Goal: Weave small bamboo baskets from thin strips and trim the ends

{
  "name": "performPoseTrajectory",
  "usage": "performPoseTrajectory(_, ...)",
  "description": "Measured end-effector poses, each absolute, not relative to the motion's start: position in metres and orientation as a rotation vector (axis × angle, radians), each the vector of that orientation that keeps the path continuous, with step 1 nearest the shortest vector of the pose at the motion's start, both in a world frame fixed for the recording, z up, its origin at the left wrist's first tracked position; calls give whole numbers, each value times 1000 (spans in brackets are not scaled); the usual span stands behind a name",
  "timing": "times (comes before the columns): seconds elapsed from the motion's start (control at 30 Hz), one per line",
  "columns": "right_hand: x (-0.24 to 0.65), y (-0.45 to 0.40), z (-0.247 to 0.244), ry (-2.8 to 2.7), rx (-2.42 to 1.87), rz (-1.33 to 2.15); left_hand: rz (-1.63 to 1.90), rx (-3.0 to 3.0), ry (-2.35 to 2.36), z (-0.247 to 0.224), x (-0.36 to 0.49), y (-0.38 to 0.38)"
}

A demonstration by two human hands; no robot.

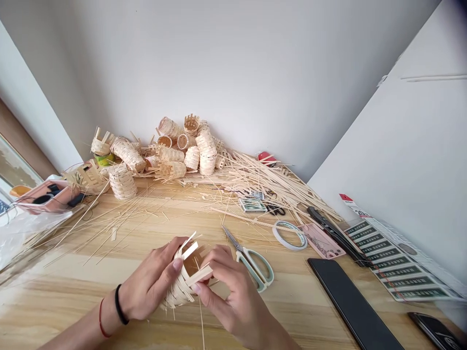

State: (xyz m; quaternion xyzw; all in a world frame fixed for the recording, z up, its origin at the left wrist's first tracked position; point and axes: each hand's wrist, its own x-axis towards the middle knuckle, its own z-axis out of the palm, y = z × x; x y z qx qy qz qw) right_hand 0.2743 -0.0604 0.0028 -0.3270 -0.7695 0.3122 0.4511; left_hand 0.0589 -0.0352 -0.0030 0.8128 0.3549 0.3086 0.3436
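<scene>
A small woven basket (179, 290) of pale wood strips lies tilted between my hands, its opening turned up and to the right. My left hand (155, 277) is closed around its far left side, with the thumb on the rim. At the near right rim, my right hand (233, 291) pinches an upright wood strip (200, 275) between thumb and fingers. Several strip ends stick up around the opening. One thin splint (202, 321) hangs down below the rim. Scissors (251, 262) with pale green handles lie just beyond my right hand, blades partly apart.
Woven baskets (171, 154) are heaped against the wall, beside a pile of loose strips (284, 180). To the right are a tape roll (290, 235), a pink tray (324, 243), a utility knife (337, 236), blade packaging (397, 262) and a phone (353, 304). A pink bin (47, 197) stands left.
</scene>
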Motion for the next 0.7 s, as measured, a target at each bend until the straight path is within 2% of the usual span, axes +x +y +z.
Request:
performPoseTrajectory(0.3, 276, -64, 1, -1807, -814, 772, 899, 1932, 925, -3, 59, -36)
performPoseTrajectory(0.53, 286, -59, -12, -1525, -1005, 775, 970, 1370, 998, -23, 48, -26)
performPoseTrajectory(0.7, 285, -57, -11, -1682, -908, 848, 991, 1131, 1050, -16, 55, -24)
